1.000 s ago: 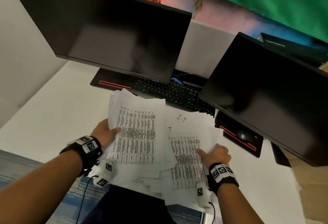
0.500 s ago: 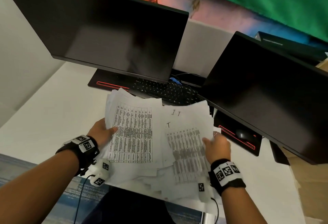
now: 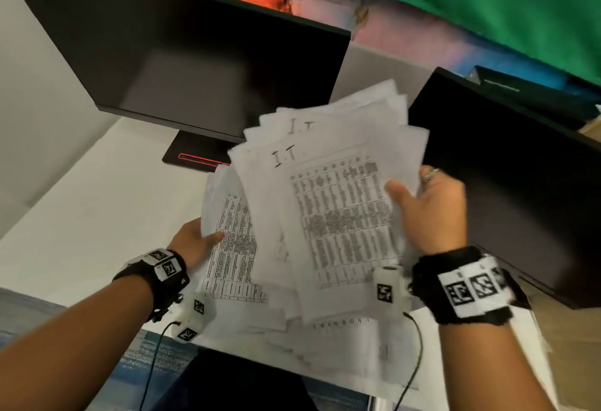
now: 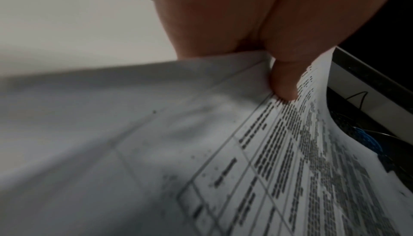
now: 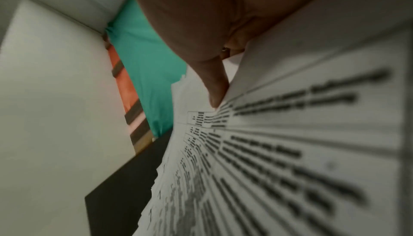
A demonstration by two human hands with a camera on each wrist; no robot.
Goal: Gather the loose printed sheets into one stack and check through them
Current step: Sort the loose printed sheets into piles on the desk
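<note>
My right hand (image 3: 419, 202) grips a fanned bunch of printed sheets (image 3: 338, 202) by its right edge, thumb on the top page, and holds it tilted above the desk. The pages carry dense tables and a handwritten "I.T". In the right wrist view the thumb (image 5: 215, 88) presses on the sheets (image 5: 279, 160). My left hand (image 3: 198, 241) holds a second bunch of sheets (image 3: 231, 248) at its left edge, thumb on top. The left wrist view shows that thumb (image 4: 283, 81) on the printed sheet (image 4: 223, 160). More loose sheets (image 3: 341, 339) lie at the desk's near edge.
Two dark monitors stand on the white desk (image 3: 97, 215), one at the back left (image 3: 182, 62), one at the right (image 3: 514, 170). A red-lit monitor base (image 3: 192, 158) sits behind the papers. The right monitor is close to my right hand.
My right hand has lifted its bunch of sheets off the desk and swung it up and leftward over the left bunch. The keyboard is now hidden behind the raised paper.
</note>
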